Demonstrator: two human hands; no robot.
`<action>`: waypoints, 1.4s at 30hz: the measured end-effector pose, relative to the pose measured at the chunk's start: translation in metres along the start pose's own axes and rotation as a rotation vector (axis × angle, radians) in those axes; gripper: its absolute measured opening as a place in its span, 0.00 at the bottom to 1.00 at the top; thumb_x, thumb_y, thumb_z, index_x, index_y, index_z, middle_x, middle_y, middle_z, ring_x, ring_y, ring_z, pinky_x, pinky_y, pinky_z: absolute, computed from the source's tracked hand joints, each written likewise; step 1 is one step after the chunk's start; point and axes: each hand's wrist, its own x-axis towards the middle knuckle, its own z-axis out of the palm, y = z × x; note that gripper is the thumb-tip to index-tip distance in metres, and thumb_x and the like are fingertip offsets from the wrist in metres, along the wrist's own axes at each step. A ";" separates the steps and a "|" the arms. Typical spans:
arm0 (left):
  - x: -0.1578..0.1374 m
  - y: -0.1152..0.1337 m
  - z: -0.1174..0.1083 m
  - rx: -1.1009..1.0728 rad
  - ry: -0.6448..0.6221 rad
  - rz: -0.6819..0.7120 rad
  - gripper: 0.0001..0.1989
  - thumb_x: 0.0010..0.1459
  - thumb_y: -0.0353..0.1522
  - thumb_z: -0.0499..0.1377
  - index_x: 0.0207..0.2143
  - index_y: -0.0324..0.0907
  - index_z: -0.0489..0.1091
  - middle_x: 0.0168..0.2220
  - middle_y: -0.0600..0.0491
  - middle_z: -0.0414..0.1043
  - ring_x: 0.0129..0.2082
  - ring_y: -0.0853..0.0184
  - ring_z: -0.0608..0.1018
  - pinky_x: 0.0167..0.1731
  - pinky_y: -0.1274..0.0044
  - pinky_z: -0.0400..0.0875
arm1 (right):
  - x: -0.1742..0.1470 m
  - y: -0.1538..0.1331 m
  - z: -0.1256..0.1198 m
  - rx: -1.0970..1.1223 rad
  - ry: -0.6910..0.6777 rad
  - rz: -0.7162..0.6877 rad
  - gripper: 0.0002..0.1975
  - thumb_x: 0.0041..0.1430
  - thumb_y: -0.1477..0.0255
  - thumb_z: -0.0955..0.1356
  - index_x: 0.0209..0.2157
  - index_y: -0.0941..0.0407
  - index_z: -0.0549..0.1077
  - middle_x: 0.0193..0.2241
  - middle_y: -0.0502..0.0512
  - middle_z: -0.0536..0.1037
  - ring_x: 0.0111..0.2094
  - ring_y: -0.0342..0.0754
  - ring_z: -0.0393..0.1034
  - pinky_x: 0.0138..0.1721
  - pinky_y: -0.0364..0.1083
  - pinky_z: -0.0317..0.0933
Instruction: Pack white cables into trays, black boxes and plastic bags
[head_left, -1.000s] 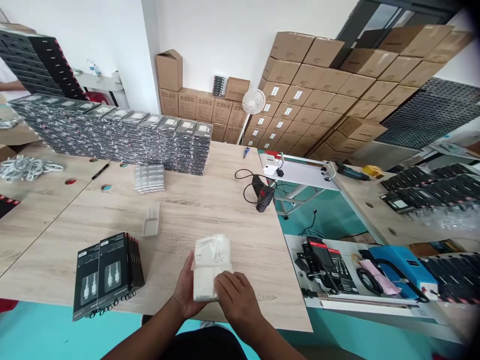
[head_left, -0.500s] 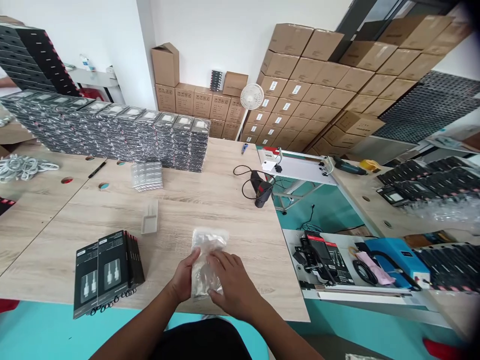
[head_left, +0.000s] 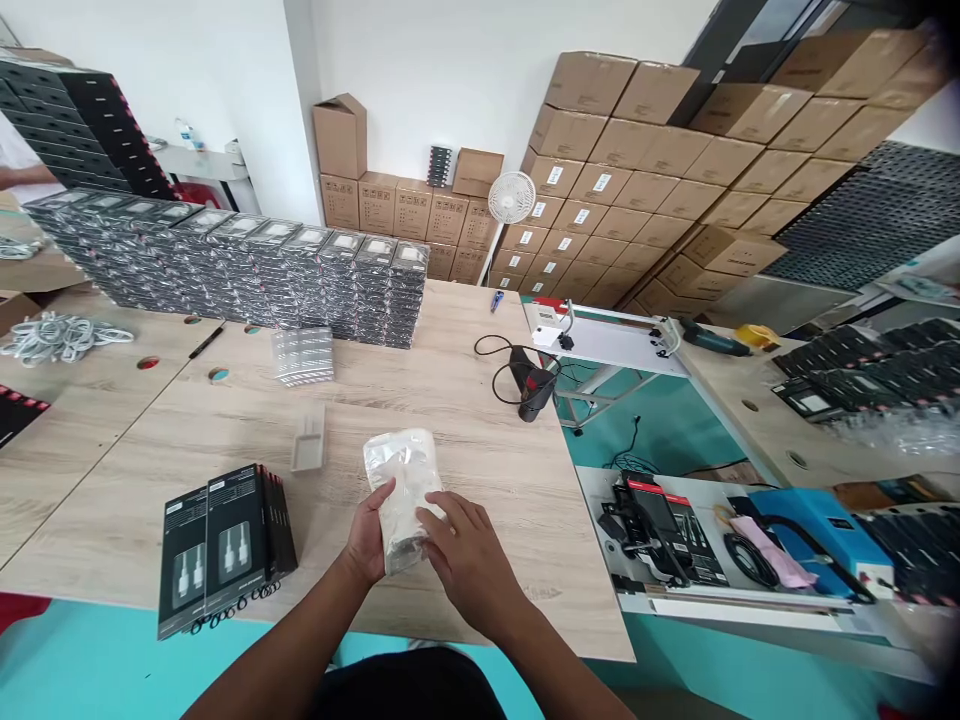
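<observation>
Over the near part of the table I have a stack of clear plastic bags point(head_left: 405, 480), shiny and creased. My left hand point(head_left: 369, 535) grips its left edge, thumb on top and the other fingers hidden beneath. At the right edge, my right hand point(head_left: 469, 560) is closed on the plastic, its bent fingertips on the upper face. Left of my hands, black retail boxes point(head_left: 232, 545) with cable pictures stand in a row. A small translucent plastic tray point(head_left: 308, 450) lies beyond them, and a stack of clear trays point(head_left: 303, 355) sits further back.
A long wall of film-wrapped black boxes point(head_left: 300, 280) lines the table's back left. A black corded tool point(head_left: 532, 385) lies at the right edge. White cables point(head_left: 64, 337) are heaped far left. A blue machine point(head_left: 821, 535) stands on the right-hand bench. Cartons point(head_left: 592, 150) are stacked behind.
The bag stack has been tilted, its far end shifting left and away from me. My right hand has moved slightly right, onto the stack's edge. The view has shifted a little.
</observation>
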 end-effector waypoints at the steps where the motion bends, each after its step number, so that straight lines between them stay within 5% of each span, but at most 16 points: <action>1: 0.001 0.000 0.000 -0.002 -0.001 -0.008 0.31 0.62 0.40 0.54 0.62 0.31 0.59 0.48 0.36 0.76 0.47 0.49 0.79 0.51 0.61 0.69 | -0.002 0.001 0.000 -0.011 0.023 -0.022 0.16 0.64 0.79 0.64 0.53 0.54 0.69 0.54 0.61 0.72 0.57 0.55 0.63 0.52 0.55 0.64; 7: -0.003 -0.003 0.009 -0.030 -0.018 0.011 0.34 0.61 0.45 0.54 0.63 0.33 0.59 0.50 0.37 0.75 0.49 0.48 0.78 0.54 0.61 0.66 | -0.017 0.009 0.011 -0.104 0.187 -0.061 0.21 0.61 0.83 0.66 0.55 0.56 0.68 0.60 0.67 0.63 0.63 0.61 0.55 0.54 0.58 0.64; 11: -0.006 -0.009 0.010 -0.049 -0.025 0.032 0.38 0.59 0.51 0.55 0.63 0.34 0.60 0.51 0.37 0.75 0.50 0.46 0.77 0.55 0.60 0.65 | -0.019 0.008 0.012 -0.017 0.146 -0.010 0.24 0.62 0.82 0.64 0.58 0.53 0.64 0.59 0.65 0.64 0.60 0.59 0.59 0.54 0.59 0.66; 17: -0.004 -0.012 0.003 -0.045 0.009 -0.025 0.29 0.59 0.34 0.55 0.61 0.32 0.62 0.47 0.39 0.78 0.49 0.48 0.78 0.55 0.60 0.64 | -0.013 -0.001 -0.014 0.259 -0.059 0.165 0.36 0.54 0.84 0.65 0.64 0.53 0.56 0.59 0.62 0.64 0.56 0.55 0.61 0.53 0.55 0.67; 22: -0.002 -0.004 0.010 -0.045 0.020 -0.071 0.29 0.59 0.39 0.55 0.58 0.31 0.64 0.47 0.38 0.78 0.49 0.46 0.78 0.54 0.59 0.64 | -0.026 -0.002 -0.019 0.135 -0.244 -0.043 0.17 0.60 0.82 0.63 0.48 0.52 0.72 0.44 0.55 0.77 0.44 0.53 0.68 0.45 0.54 0.65; 27: 0.002 0.000 0.012 -0.046 0.054 -0.030 0.27 0.58 0.41 0.56 0.55 0.31 0.67 0.45 0.39 0.78 0.48 0.47 0.78 0.55 0.59 0.64 | -0.059 0.004 0.001 0.004 -0.109 -0.156 0.24 0.62 0.82 0.62 0.59 0.55 0.64 0.55 0.61 0.73 0.55 0.56 0.65 0.53 0.58 0.58; 31: 0.006 -0.003 0.006 -0.026 0.106 0.007 0.23 0.58 0.38 0.57 0.51 0.32 0.70 0.41 0.41 0.80 0.46 0.49 0.79 0.54 0.61 0.66 | -0.060 0.003 -0.001 0.207 -0.207 -0.057 0.29 0.55 0.69 0.69 0.59 0.54 0.64 0.58 0.60 0.70 0.57 0.59 0.63 0.56 0.60 0.58; 33: 0.006 -0.006 0.004 -0.008 0.110 -0.007 0.23 0.59 0.39 0.58 0.51 0.32 0.70 0.41 0.41 0.80 0.45 0.49 0.80 0.53 0.62 0.67 | -0.049 0.002 -0.003 0.283 -0.135 0.079 0.22 0.58 0.66 0.68 0.54 0.53 0.69 0.55 0.59 0.73 0.55 0.57 0.65 0.55 0.58 0.60; 37: 0.005 -0.016 0.002 0.020 0.093 -0.047 0.24 0.60 0.38 0.57 0.54 0.32 0.69 0.42 0.41 0.80 0.44 0.50 0.80 0.50 0.63 0.69 | -0.014 0.004 0.008 0.184 -0.075 0.357 0.14 0.64 0.71 0.63 0.50 0.52 0.72 0.50 0.59 0.76 0.51 0.54 0.68 0.51 0.53 0.63; 42: 0.004 -0.027 -0.003 0.023 0.080 -0.047 0.25 0.61 0.41 0.57 0.54 0.33 0.69 0.42 0.42 0.80 0.43 0.51 0.81 0.49 0.64 0.70 | 0.016 0.010 0.030 0.160 -0.138 0.433 0.11 0.55 0.78 0.66 0.40 0.55 0.74 0.34 0.55 0.78 0.37 0.53 0.71 0.40 0.50 0.63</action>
